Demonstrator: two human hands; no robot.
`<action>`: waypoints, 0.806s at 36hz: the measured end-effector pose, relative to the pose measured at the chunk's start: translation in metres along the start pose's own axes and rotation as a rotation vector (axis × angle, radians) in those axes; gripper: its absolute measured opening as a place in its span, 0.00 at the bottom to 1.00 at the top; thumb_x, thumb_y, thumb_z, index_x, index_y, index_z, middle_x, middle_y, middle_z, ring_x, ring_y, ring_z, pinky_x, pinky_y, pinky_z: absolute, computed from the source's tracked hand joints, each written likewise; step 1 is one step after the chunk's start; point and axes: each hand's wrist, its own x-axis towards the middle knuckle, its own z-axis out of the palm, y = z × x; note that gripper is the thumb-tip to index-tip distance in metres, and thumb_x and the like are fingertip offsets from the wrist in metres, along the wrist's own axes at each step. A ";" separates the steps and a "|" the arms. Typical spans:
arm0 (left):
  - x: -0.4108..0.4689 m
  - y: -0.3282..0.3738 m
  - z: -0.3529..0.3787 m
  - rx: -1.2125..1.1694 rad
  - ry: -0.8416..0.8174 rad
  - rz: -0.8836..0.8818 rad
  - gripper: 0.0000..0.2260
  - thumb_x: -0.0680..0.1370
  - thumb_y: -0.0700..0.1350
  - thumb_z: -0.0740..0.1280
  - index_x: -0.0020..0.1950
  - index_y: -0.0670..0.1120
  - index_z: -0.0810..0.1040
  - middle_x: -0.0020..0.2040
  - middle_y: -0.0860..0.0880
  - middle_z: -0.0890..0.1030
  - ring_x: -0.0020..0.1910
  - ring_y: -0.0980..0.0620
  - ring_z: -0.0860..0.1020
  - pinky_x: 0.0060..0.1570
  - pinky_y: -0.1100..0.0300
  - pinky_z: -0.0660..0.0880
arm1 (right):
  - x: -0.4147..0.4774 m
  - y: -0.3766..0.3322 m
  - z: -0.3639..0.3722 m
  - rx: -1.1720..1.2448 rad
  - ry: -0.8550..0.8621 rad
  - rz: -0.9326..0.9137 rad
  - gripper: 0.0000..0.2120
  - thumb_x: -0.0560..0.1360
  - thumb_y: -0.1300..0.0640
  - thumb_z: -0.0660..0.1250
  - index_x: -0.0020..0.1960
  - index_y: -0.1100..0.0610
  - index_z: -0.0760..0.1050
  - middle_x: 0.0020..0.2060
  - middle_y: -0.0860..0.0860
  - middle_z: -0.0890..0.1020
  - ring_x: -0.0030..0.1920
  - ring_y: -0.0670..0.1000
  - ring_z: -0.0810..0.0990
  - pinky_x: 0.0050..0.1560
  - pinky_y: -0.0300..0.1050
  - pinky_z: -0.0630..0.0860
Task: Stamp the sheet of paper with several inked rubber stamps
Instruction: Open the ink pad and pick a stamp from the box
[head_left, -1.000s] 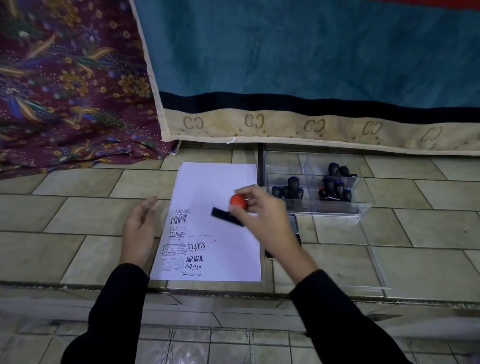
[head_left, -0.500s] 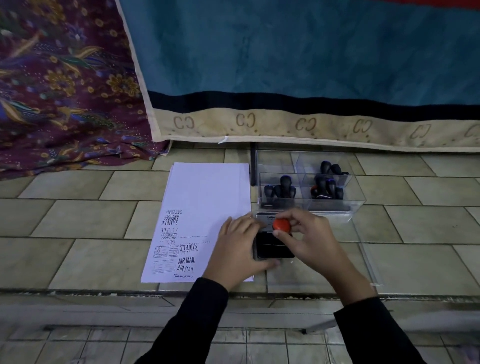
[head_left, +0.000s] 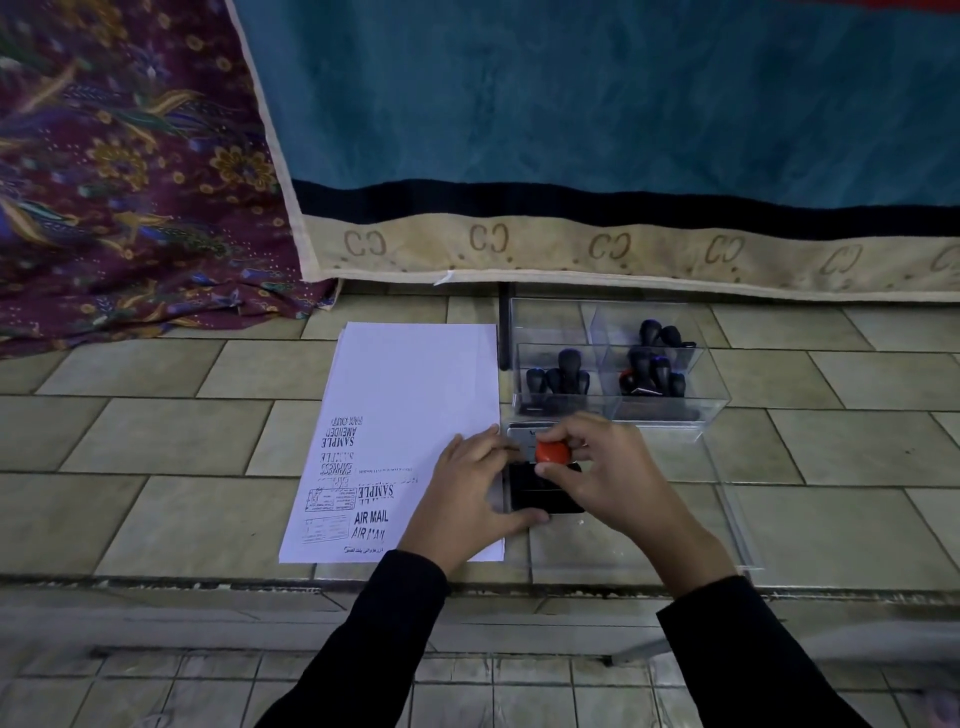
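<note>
Now the stamp (head_left: 552, 453) sits on the black ink pad (head_left: 545, 493), just right of the sheet of paper (head_left: 415, 384), so the step in hand looks like inking. To do it well, press the rubber face down flat, without rocking, so every letter takes ink; some prints already on the sheet look faint, which hints at uneven loading. Lift straight up, then carry it to the sheet's blank upper part. The right hand (head_left: 608, 467) arches over the pad, thumb and fingers pinching the red knob from above. The left hand (head_left: 462, 499) lies low across the sheet's lower right corner, fingers fairly straight and gripping nothing, fingertips and thumb braced against the pad's left side to stop it sliding. 2 clusters of spare stamps (head_left: 563, 376) stand in the clear box (head_left: 675, 410) behind.
</note>
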 end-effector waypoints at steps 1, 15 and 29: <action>0.000 0.000 0.000 0.000 -0.001 -0.001 0.34 0.64 0.69 0.70 0.61 0.48 0.79 0.62 0.57 0.75 0.66 0.68 0.60 0.72 0.46 0.58 | 0.001 0.000 0.000 0.007 -0.007 0.009 0.12 0.65 0.60 0.77 0.48 0.55 0.81 0.43 0.45 0.80 0.42 0.40 0.78 0.47 0.32 0.76; -0.002 0.000 0.001 0.004 0.025 0.009 0.32 0.65 0.69 0.69 0.62 0.52 0.78 0.63 0.59 0.74 0.66 0.69 0.60 0.72 0.45 0.58 | -0.006 0.003 -0.008 0.046 -0.013 0.038 0.13 0.65 0.58 0.78 0.47 0.50 0.81 0.43 0.44 0.81 0.44 0.40 0.80 0.47 0.27 0.75; -0.003 -0.001 0.001 0.001 -0.009 -0.009 0.33 0.64 0.70 0.68 0.63 0.54 0.77 0.65 0.60 0.73 0.71 0.64 0.62 0.75 0.50 0.52 | -0.006 -0.002 -0.006 0.068 -0.042 0.067 0.14 0.64 0.58 0.78 0.48 0.49 0.82 0.42 0.37 0.79 0.46 0.36 0.78 0.46 0.26 0.75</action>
